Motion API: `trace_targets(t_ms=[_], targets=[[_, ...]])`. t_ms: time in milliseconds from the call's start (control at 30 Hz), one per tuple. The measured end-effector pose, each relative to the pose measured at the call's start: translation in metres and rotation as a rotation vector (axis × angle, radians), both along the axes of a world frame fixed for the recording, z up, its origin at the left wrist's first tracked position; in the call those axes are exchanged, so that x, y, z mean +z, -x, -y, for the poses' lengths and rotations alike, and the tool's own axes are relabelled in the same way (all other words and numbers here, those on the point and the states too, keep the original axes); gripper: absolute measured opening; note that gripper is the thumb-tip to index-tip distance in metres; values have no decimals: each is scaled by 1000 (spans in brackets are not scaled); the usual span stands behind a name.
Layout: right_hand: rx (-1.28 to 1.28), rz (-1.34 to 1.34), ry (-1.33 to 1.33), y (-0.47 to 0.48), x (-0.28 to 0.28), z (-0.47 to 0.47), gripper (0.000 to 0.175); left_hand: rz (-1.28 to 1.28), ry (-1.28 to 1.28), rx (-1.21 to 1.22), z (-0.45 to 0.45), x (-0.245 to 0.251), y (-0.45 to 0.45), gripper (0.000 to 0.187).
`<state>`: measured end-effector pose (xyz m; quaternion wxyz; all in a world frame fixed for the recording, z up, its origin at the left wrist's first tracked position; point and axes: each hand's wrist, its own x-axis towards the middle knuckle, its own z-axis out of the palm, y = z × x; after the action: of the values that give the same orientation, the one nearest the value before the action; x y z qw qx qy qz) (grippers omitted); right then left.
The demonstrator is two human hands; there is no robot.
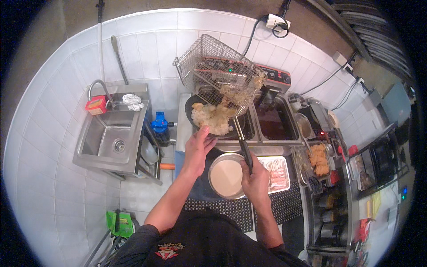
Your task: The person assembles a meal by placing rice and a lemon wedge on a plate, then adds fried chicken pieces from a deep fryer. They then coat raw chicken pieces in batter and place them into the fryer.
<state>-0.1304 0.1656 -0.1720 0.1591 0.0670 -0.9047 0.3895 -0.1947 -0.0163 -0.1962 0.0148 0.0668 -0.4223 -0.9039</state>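
My right hand (pixel 256 177) grips the black handle of a wire mesh fryer basket (pixel 217 71). The basket is tilted over a dark round bowl (pixel 190 115), with browned pieces of food (pixel 245 88) in its near part. My left hand (pixel 197 152) holds the near rim of the bowl, its thumb by the edge. White rice (pixel 213 121) and paler fried bits lie in the bowl. Below my hands stands a round metal container of beige batter (pixel 227 176). Right of it, partly behind my right hand, is a white tray (pixel 287 177) of pale and pinkish food strips.
Behind the bowl is an electric deep fryer with a dark oil tank (pixel 275 120). A steel sink (pixel 108 140) stands at left, a blue filter housing (pixel 160 123) beside it. At right is a tray of fried food (pixel 319 160). Power cords (pixel 252 36) hang on the tiled wall.
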Motion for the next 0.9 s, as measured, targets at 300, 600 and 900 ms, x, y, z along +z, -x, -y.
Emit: trace_targets(t_ms=[300,600,900], targets=[[0,-79,-153,3,1,-7,59,-8,-86,19,3,-6,-4,56],[-34,-84,-175,4,7,-14,70,-53,-90,45,0,-4,-3,58],[28,-183,-48,13,10,-15,52,-75,-103,16,1,-21,0,59]])
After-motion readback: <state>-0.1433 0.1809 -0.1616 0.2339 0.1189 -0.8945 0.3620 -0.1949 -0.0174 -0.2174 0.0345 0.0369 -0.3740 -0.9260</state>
